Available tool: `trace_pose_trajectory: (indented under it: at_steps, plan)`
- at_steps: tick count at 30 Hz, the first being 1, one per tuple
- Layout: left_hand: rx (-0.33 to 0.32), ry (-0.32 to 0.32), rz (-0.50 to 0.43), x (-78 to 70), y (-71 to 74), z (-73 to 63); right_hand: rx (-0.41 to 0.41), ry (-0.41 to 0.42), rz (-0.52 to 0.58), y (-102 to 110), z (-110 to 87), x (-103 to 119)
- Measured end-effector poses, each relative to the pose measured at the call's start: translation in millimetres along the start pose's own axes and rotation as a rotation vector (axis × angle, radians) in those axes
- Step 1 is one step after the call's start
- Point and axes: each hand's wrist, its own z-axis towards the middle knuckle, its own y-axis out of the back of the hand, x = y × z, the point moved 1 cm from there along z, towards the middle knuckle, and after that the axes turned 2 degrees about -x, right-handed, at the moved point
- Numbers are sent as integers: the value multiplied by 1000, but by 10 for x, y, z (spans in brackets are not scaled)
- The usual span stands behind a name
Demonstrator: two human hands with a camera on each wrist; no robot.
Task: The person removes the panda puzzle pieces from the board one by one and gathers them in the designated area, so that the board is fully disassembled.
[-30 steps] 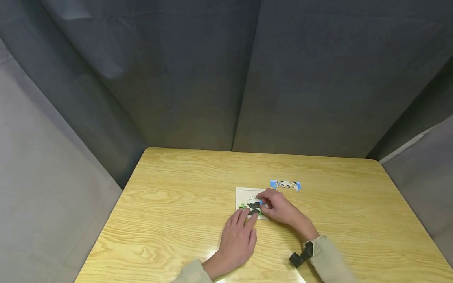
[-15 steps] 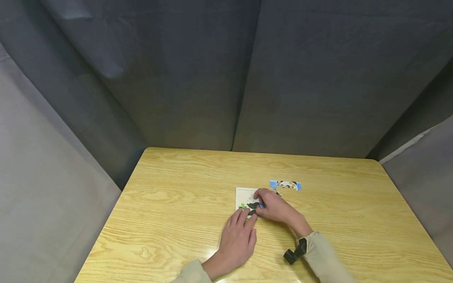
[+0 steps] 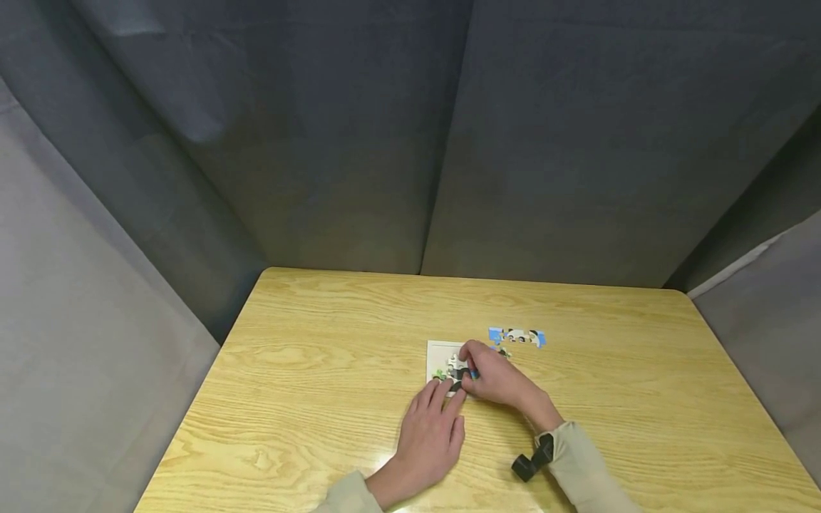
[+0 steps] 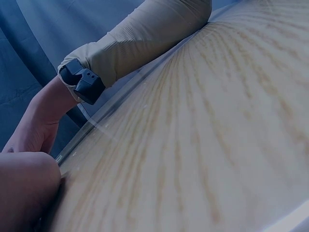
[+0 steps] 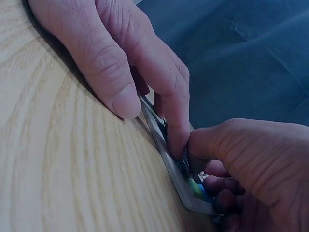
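Observation:
A small jigsaw puzzle tray with a pale border lies on the table, partly filled with green, black and white pieces. My left hand lies flat with spread fingertips on the tray's near edge. Over the tray's right side, my right hand bends thumb and index finger together around a dark puzzle piece, much of it hidden. In the right wrist view, the right thumb meets the left index fingertip low over the tray rim. The left wrist view shows mostly tabletop and the right forearm.
A row of joined blue, white and black puzzle pieces lies beyond the tray to the right. Another loose piece sits just behind the right hand. A black wrist camera is on the right cuff. Grey curtains surround the wooden table.
My right hand has shifted slightly left over the tray, uncovering a loose piece behind it. The dark piece at its fingertips has moved a little. My left hand has stayed in place.

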Motion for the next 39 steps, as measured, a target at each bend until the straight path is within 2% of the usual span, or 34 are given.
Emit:
trace_pose_trajectory:
  at_steps: [4, 11, 21, 30, 39]
  plan:
    - [10, 5, -1, 3, -2, -11, -19, 25, 26, -5, -11, -3]
    - [19, 15, 1, 8, -4, -54, -4, 51, 93, -15, -7, -7]
    - [-20, -8, 29, 17, -30, -22, -5, 9, 143, 13, 26, -50]
    - [-13, -8, 22, 15, -29, -13, -39, 3, 140, 24, 15, -51]
    - [0, -7, 21, 10, -21, 7, -40, 66, 111, 54, 4, -68]
